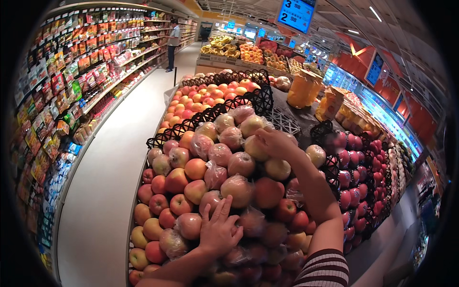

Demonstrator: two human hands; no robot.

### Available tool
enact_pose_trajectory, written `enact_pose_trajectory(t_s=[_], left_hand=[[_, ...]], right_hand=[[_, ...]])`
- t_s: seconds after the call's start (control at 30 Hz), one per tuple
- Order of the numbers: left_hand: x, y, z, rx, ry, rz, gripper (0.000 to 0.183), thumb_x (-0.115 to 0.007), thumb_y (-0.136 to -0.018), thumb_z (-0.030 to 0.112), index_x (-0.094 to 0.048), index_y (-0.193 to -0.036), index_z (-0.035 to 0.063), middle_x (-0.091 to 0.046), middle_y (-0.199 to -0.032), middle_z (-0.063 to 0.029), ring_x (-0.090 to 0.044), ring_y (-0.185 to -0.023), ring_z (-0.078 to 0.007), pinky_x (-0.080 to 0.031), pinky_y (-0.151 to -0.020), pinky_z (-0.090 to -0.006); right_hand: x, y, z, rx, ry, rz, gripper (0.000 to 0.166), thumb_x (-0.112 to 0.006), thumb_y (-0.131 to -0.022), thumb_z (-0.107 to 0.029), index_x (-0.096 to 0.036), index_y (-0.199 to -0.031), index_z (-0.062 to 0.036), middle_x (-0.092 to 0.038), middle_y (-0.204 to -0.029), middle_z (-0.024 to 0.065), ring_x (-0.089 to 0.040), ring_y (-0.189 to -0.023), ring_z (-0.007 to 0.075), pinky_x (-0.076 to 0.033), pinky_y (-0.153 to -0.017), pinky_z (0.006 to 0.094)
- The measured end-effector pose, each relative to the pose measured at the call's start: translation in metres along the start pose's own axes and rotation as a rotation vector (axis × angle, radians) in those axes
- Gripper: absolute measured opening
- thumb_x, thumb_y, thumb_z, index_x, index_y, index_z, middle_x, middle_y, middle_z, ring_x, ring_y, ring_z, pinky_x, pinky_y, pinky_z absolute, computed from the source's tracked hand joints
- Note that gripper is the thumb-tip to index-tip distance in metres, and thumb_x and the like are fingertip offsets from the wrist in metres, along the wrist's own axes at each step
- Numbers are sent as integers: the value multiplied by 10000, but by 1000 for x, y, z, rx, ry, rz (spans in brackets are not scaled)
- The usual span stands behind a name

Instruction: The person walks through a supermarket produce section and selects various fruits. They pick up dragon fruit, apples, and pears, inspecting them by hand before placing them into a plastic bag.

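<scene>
A sloping heap of loose and film-wrapped apples (195, 168) lies before me. My left hand (219, 226) rests on the lower part of the heap, fingers spread, beside a wrapped apple (189, 226) and just below a larger wrapped one (236, 190). Higher up, my right hand (274, 141) reaches to the upper right of the heap, its fingertips at a pale wrapped apple (255, 147). Whether those fingers grip the apple cannot be told. Another wrapped apple (252, 125) touches it from above.
Black plastic lattice dividers (200, 116) separate the heap from more apples (215, 94) behind. Dark red apples (344, 179) fill the right side. Jars of yellow fruit (303, 89) stand at the back. Packed shelves (89, 53) line the left aisle, where a person (173, 41) stands.
</scene>
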State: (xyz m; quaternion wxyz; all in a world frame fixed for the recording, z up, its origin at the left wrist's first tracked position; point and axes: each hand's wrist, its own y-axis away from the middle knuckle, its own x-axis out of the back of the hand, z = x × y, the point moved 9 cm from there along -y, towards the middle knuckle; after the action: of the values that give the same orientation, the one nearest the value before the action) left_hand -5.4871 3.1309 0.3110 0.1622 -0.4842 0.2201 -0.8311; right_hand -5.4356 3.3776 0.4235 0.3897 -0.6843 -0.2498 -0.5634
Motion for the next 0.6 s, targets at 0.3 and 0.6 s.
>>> enact_pose_trajectory(t_s=[0.3, 0.6], left_hand=[[-1, -2, 11, -53, 20, 1, 277, -650, -762, 308, -675, -943, 100, -340, -1484, -178, -349, -1358, -287, -131, -1123, -520], [-10, 0, 9, -47, -26, -36, 293, -646, -744, 287, -673, -946, 77, -319, -1487, -203, -275, -1387, -337, -141, -1127, -548]], right_hand=[[-49, -58, 83, -71, 271, -17, 404, -406, -963, -314, -528, -1265, -75, -574, -1141, 200, -565, -993, 406, -450, -913, 453], [41, 13, 27, -288, 190, 630, 452, -434, -943, -428, -522, -1268, -126, -582, -1164, 120, -504, -1161, 278, -328, -1001, 551]])
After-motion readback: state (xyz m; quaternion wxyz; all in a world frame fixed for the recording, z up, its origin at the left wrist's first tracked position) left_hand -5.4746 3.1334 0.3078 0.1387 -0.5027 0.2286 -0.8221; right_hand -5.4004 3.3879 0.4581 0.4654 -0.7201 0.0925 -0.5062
